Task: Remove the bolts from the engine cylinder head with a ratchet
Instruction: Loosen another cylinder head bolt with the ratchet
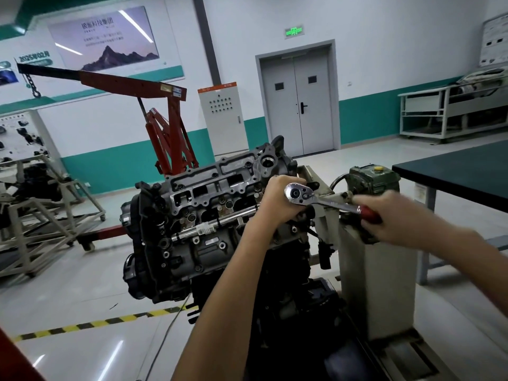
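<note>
Where the cylinder head (214, 188) is carried tilted on its stand (376, 270), the ratchet (324, 200) is found at the head's right end, presumably over a bolt, which is hidden.

Left hand (277, 202): fingers curled under the chrome drive end, judged to be keeping the socket square.

Right hand (390, 215): clenched round the red handle (369, 214), blurred, set far out for leverage.

How far the bolt is loosened cannot be told.

Engine hoist (165, 127): parked behind, well apart.
</note>
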{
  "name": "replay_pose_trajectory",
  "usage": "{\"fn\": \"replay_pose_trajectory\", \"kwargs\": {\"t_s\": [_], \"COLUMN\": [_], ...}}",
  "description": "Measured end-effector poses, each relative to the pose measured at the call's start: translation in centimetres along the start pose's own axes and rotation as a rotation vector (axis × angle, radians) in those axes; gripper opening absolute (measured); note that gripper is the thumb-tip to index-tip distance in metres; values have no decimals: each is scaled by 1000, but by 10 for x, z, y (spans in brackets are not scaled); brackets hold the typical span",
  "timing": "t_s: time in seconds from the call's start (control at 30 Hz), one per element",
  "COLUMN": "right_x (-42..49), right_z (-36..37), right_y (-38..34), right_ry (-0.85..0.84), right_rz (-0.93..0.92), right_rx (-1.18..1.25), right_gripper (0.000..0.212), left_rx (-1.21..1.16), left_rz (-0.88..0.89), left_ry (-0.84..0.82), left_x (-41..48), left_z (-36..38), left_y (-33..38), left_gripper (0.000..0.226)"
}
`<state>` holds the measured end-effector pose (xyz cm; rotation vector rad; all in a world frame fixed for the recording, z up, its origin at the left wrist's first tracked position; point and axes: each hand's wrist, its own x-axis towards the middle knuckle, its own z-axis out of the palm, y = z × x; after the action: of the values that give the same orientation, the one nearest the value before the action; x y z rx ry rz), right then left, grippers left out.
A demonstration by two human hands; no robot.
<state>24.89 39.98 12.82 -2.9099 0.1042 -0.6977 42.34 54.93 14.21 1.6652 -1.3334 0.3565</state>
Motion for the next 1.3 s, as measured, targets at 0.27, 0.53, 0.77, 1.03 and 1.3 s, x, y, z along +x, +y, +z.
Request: {"fn": "replay_pose_trajectory", "kwargs": {"t_s": [0.27, 0.53, 0.77, 1.03, 1.3], "right_x": [-30, -31, 3, -30, -24], "right_z": [71, 91, -3, 89, 49], "right_y": [-62, -98, 2, -94, -45], "right_ry": [147, 163, 90, 192, 14], "right_rz": [258, 276, -19, 301, 153], "right_rx": [523, 810, -124, 719, 430], "right_gripper": [19, 34, 22, 21, 19], "left_rx": [-178, -171, -74, -225, -40], "left_rz": [-102, -94, 138, -151, -9], "left_ry": [424, 354, 181, 535, 152], "left_x": [-6, -3, -4, -3, -8], "left_z": [31, 28, 9, 39, 10], "left_y": [6, 2, 3, 8, 1], "left_gripper": [38, 33, 28, 39, 19]}}
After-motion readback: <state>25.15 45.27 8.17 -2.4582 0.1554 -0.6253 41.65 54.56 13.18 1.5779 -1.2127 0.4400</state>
